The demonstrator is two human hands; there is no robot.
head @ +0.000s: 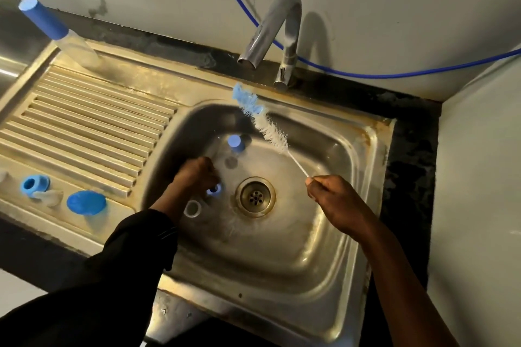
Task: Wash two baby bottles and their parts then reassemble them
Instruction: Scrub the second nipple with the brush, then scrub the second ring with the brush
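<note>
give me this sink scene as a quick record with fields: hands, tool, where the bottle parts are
right hand: pinches the wire handle of the bottle brush, bristles raised over the sink
left hand: curled low in the sink; what it holds is blurred
in sink: blue part beyond the left hand
drainboard: capped bottle, blue ring, clear teat, blue cap
tap: no water seen running

Left hand: blurred grip, contents indiscernible

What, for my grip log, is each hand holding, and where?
Right hand: blue-and-white bristled bottle brush, pinched at its thin stem's end. Left hand: cannot tell.
</note>
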